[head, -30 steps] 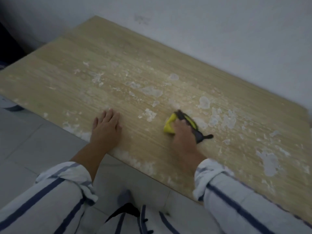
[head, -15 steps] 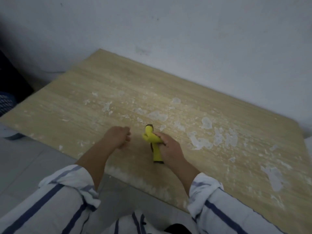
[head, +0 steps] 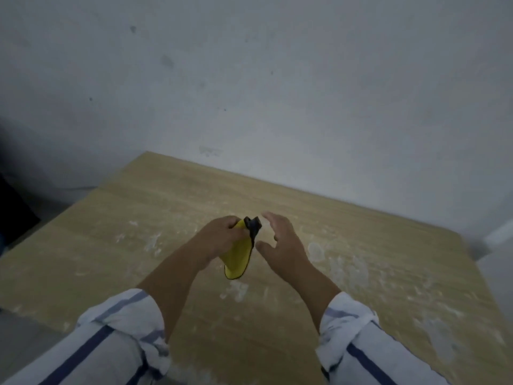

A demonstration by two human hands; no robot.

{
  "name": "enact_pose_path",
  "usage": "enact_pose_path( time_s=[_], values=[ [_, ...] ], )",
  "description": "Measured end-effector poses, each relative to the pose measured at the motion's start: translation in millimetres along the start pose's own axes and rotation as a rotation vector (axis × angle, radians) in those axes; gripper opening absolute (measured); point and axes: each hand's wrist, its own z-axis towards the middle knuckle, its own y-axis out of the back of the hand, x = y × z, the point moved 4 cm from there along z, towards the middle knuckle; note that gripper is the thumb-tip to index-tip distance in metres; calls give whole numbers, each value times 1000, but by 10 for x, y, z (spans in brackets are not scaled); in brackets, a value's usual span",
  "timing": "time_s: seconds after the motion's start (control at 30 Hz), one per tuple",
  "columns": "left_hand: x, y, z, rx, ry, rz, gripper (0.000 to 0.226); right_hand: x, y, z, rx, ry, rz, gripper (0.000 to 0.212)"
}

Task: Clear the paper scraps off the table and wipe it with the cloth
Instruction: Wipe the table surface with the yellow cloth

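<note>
A yellow cloth point(head: 239, 257) with a black edge hangs above the wooden table point(head: 111, 245). My left hand point(head: 220, 236) grips its upper end, and the rest droops down. Just to the right of the cloth is my right hand point(head: 280, 240), fingers spread and relaxed, holding nothing. White paper scraps point(head: 234, 291) lie smeared over the tabletop, thickest to the right of my hands point(head: 347, 266) and near the front edge.
A pale grey wall point(head: 277, 93) runs along the table's far edge. A dark object point(head: 14, 212) stands at the far left beside the table. Grey floor shows at the lower left, below the table's front edge.
The cloth passed from my right hand to my left and was lifted off the table. My right hand has let go and opened. The camera tilted up toward the wall.
</note>
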Motion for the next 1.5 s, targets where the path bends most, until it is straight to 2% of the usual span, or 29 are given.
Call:
enact_pose_path(
  time_s=[0.07, 0.13, 0.3, 0.4, 0.47, 0.57, 0.77, 1.0, 1.1, 1.3, 1.33, 1.4, 1.5],
  values=[
    [-238, -65, -11, 66, -89, 70, 27, 47, 158, 120, 101, 26, -26, 65],
    [-414, -101, -13, 105, -145, 120, 25, 106, 289, 208, 164, 68, -62, 59],
    [-623, -67, 26, 130, -238, 271, 21, 171, 517, 389, 81, 88, -163, 31],
    [-595, 53, 103, 196, -241, 497, 22, 190, 611, 516, -13, 70, -120, 23],
    [-545, 229, 204, 183, -247, 609, 26, 199, 631, 633, -60, 33, -63, 17],
    [-391, 643, 427, 148, -201, 696, 16, 215, 504, 879, -80, -24, -16, 8],
    [15, 1725, 1024, 54, -108, 649, 20, 406, -249, 1569, -9, -167, 132, 6],
    [678, 2883, 1929, -50, 83, 294, 5, 518, -1412, 2694, 41, -447, 241, 16],
    [863, 3246, 2334, -131, 106, 138, 14, 564, -1775, 3139, 7, -576, 361, 14],
    [911, 3743, 2983, -361, -84, 208, 19, 794, -2052, 3893, -145, -349, 149, 21],
    [963, 3766, 3069, -363, -108, 240, 21, 778, -2119, 3959, -134, -293, 89, 22],
    [1201, 3730, 3221, -298, -99, 380, 26, 670, -2356, 4012, 24, -220, -43, 30],
    [1739, 3481, 3339, -5, 28, 686, 36, 383, -2818, 3876, 460, -245, -307, 47]
  ],
)
